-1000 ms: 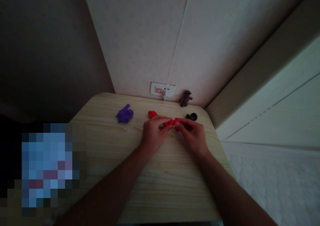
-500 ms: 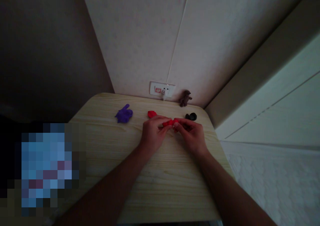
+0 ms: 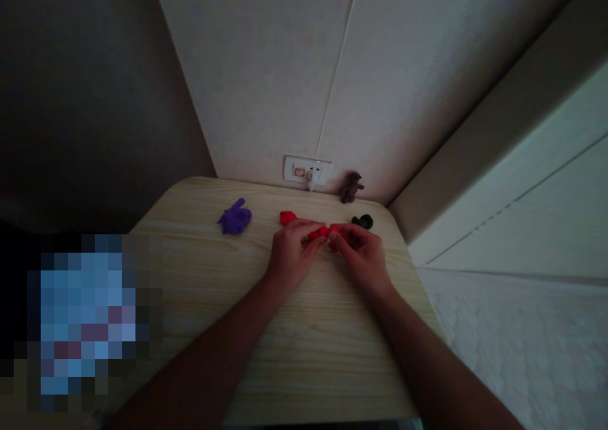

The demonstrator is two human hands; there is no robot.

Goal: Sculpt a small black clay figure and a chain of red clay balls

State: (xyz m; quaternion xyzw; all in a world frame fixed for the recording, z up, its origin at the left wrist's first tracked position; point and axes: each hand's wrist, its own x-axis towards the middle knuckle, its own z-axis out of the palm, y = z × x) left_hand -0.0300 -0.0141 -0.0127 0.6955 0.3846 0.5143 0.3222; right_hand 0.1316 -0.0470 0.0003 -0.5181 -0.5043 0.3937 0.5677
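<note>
Both hands meet over the far middle of a light wooden table (image 3: 294, 341). My left hand (image 3: 291, 256) and my right hand (image 3: 361, 256) pinch a red lump of clay (image 3: 321, 232) between their fingertips, the fingers curled closed around it. Most of the lump is hidden by the fingers. A second small red piece (image 3: 287, 217) lies on the table just beyond my left hand.
A purple clay figure (image 3: 234, 218) lies at the far left of the table. A black clay piece (image 3: 363, 221) sits beyond my right hand, and a brown clay figure (image 3: 351, 187) stands by the wall next to a wall socket (image 3: 308, 170). A blurred area is at lower left.
My hands stay together on the red clay and have shifted only slightly; the fingers work it a little.
</note>
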